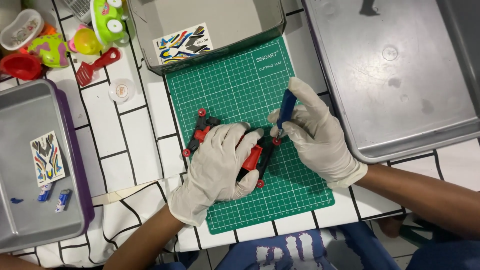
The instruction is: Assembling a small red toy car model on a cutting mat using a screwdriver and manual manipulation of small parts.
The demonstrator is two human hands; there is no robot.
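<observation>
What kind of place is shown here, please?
Probably a hobby or assembly worktable. A green cutting mat lies on a tiled cloth, metal trays hold sticker sheets, and gloved hands work on a small red toy car with a blue screwdriver.

The left hand [220,160], in a white glove, lies palm down with fingers spread and slightly curled, pressing flat. The right hand [312,132], also gloved, pinches with thumb and forefinger, wrist bent inward. Both forearms are bare.
</observation>
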